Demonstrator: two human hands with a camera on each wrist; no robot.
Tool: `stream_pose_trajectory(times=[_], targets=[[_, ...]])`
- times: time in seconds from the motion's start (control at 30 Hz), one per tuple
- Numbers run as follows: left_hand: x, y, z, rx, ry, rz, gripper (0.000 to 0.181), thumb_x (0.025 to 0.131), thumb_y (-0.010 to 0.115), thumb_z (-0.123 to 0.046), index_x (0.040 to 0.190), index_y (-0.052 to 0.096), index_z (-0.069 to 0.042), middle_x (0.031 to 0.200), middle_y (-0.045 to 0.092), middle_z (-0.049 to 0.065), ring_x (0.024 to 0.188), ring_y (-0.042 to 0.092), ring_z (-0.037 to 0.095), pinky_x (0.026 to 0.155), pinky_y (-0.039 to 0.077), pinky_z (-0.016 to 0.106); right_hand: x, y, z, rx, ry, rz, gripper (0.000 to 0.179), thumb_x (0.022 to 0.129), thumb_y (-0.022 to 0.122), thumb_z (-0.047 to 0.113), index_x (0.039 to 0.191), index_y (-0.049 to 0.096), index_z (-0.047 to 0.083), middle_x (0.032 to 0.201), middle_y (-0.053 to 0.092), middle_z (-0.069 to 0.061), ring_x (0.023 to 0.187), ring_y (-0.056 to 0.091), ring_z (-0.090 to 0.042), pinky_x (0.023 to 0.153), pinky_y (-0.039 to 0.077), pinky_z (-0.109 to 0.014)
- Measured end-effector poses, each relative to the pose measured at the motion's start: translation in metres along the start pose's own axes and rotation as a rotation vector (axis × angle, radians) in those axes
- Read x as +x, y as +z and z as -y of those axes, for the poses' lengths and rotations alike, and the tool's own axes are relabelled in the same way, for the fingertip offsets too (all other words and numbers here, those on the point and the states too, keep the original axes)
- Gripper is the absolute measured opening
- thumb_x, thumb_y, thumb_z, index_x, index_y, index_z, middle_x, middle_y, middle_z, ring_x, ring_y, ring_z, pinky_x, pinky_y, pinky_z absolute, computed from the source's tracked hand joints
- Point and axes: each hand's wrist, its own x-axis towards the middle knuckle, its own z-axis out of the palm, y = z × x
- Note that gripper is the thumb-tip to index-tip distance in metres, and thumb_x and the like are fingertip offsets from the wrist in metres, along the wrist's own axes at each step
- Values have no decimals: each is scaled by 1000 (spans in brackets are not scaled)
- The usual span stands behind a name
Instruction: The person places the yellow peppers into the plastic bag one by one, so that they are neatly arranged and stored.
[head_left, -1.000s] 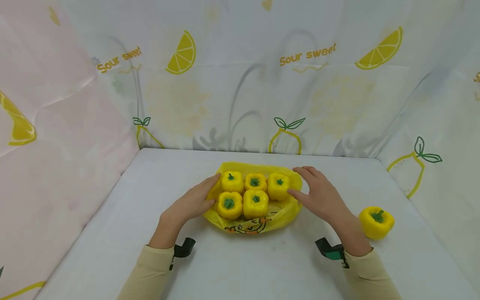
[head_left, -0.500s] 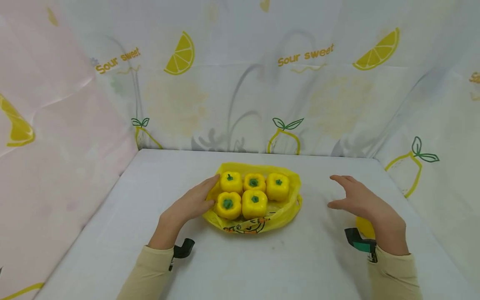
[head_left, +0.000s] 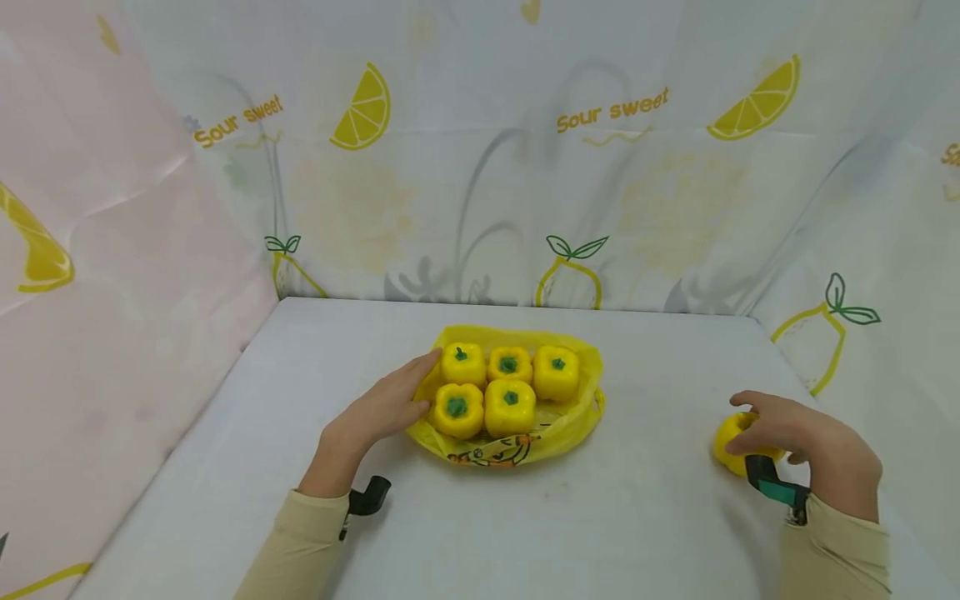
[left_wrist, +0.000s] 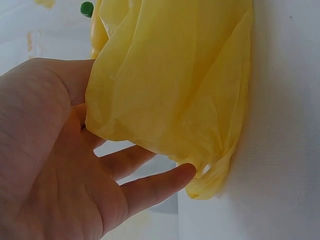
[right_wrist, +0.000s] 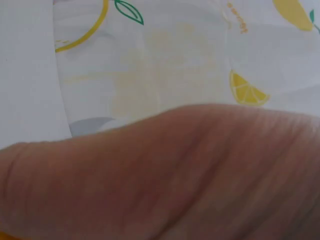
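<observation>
In the head view my left hand (head_left: 386, 402) is at the left rim of a yellow plastic bag (head_left: 573, 437). Up close in the left wrist view, the fingers are fairly straight and the bag's film hides the thumb tip. Several yellow bell peppers with green stems, among them a front one (head_left: 511, 408), sit inside the spread-out bag. Over a lone yellow bell pepper (head_left: 726, 433) at the right is my right hand (head_left: 806, 437), thumb and fingers spread across it. Its far fingers are hidden, and contact is unclear. The right wrist view shows mostly skin.
A white table (head_left: 637, 533) bears everything. Printed cloth with lemon drawings hangs behind it (head_left: 480, 208) and along both sides. Dark camera mounts sit at both wrists, the right one (head_left: 776, 487) close to the lone pepper.
My right hand has left the bag's right rim and travelled right to the lone pepper. The left hand stays at the left rim. The peppers in the bag have not moved.
</observation>
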Motion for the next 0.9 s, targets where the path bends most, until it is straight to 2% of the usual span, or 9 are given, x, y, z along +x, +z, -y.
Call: stream_pose_trajectory(times=[0.1,0.33,0.5,0.63,0.73,0.9], targets=[[0,0,0,3,2,0,74,95,51,-13,161,16,-14,166,22,9,154,22,32,125,21,53,-1,0,-4,40,13,6,89,83,76,35,143,29,-10,135,34,-44,106,52,-42,82,58,-53],[1,2,2,0,-2,3,74,95,50,-13,161,15,-15,166,23,9,153,22,32,125,21,54,6,-1,-2,-40,-53,-53,75,81,75,24,136,39,-12,128,44,-40,95,55,-34,79,57,-47],[0,3,2,-9,-3,4,75,95,50,-13,161,15,-15,166,22,9,153,22,32,125,21,54,9,1,6,-89,-107,-109,71,77,73,20,137,44,-7,127,49,-35,97,52,-36,82,52,-51],[0,2,2,-9,-1,4,75,94,50,-12,161,15,-15,166,22,9,154,22,32,125,21,54,11,6,15,-89,-154,-149,72,76,72,19,139,45,-5,130,49,-34,101,50,-38,84,49,-54],[0,2,2,-3,5,1,75,94,50,-12,161,16,-15,166,22,9,154,21,32,125,21,54,12,9,24,-76,-203,-178,74,75,71,18,141,45,-3,134,49,-33,103,49,-38,85,50,-54],[1,1,2,-6,11,-3,74,95,51,-12,161,16,-15,166,23,8,153,22,31,125,21,53,9,12,42,-48,-323,-258,75,72,70,15,140,44,-4,133,52,-28,104,50,-34,83,49,-42]])
